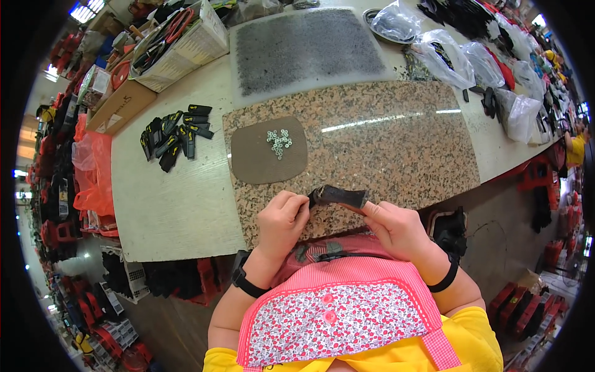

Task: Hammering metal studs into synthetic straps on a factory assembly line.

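Note:
Between my two hands, just above the near edge of the granite slab (396, 146), is a curved dark piece (342, 196) with a wide, straight-cut right end. My left hand (282, 222) is closed in a pinch at its left end, the fingertips on a black part. At the other end my right hand (393, 228) is closed on it, thumb and forefinger together near the flared end; a brown strip shows beneath. Small silver ring-shaped metal parts (279, 144) lie heaped on a brown rounded mat (254, 161) beyond my left hand.
Several flat black pieces with yellow marks (176, 135) are piled on the pale table (173, 214) at left. A white box of tools (186, 56) stands behind them. A dark-topped board (304, 46) lies at the back, with clear plastic bags (443, 59) at far right.

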Demonstrator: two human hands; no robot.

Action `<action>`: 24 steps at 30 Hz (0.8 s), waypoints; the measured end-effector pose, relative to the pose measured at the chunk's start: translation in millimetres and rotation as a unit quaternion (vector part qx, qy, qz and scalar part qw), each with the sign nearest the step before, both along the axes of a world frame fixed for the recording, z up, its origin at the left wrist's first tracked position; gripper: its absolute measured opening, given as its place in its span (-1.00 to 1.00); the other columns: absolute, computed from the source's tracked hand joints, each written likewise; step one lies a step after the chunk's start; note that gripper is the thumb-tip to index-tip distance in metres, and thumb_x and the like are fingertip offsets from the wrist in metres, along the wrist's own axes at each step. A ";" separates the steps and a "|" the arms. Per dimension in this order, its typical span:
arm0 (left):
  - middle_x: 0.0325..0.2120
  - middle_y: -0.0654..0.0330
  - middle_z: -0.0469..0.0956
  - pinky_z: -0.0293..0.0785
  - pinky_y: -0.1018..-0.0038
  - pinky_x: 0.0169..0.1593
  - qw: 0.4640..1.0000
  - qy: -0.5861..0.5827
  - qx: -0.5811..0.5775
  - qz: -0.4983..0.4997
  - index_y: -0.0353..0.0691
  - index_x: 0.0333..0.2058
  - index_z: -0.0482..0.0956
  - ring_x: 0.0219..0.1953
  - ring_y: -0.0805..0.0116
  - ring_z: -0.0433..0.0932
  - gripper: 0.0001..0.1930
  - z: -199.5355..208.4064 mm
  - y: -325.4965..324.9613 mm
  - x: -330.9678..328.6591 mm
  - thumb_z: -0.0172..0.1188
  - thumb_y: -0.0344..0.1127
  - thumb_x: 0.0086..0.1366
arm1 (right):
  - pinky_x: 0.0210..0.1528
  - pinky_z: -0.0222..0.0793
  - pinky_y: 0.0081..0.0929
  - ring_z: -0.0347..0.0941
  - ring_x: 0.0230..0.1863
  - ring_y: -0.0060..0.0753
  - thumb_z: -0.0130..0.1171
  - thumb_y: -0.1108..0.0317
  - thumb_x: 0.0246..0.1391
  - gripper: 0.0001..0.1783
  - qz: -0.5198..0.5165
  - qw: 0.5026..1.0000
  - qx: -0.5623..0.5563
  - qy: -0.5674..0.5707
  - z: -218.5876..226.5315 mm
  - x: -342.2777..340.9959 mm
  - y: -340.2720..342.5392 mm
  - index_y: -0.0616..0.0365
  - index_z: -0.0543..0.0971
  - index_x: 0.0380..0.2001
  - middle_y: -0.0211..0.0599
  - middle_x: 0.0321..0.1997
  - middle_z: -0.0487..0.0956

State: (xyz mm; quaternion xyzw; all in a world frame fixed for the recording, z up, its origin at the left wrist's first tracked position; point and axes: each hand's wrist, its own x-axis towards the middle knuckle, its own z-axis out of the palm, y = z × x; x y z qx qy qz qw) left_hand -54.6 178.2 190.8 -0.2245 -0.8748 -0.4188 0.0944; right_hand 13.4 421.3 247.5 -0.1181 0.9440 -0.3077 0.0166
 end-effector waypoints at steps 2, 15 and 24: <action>-0.39 0.15 0.57 0.54 0.35 -0.33 0.999 0.022 -0.038 -0.014 -0.23 -0.33 0.62 -0.38 0.15 0.59 -0.85 -0.3 0.0 1.4 0.33 -0.50 0.08 | -0.48 0.46 -0.23 0.50 -0.51 -0.12 0.18 0.26 0.20 -0.44 -0.001 1.000 0.000 -0.001 0.2 0.8 -0.1 -0.31 0.44 0.28 -0.28 -0.51 0.45; -0.21 0.11 0.55 0.46 0.24 -0.12 0.992 0.090 -0.085 -0.023 -0.26 -0.08 0.66 -0.19 0.09 0.52 -0.63 -10.1 -12.7 22.4 0.29 -0.52 0.07 | -0.49 0.44 -0.23 0.49 -0.53 -0.12 0.19 0.31 0.18 -0.43 0.023 0.999 0.029 0.001 10.0 -1.6 -3.4 -0.29 0.45 0.27 -0.27 -0.50 0.43; -0.27 0.12 0.58 0.48 0.26 -0.12 0.996 0.081 -0.018 0.020 -0.28 -0.24 0.64 -0.21 0.10 0.54 -0.77 -14.8 -11.0 26.2 0.35 -0.53 0.06 | -0.42 0.45 -0.40 0.55 -0.43 -0.09 0.17 0.50 0.01 -0.51 0.018 0.959 -0.275 0.059 31.6 -3.3 -12.0 0.10 0.56 0.08 -0.20 -0.38 0.56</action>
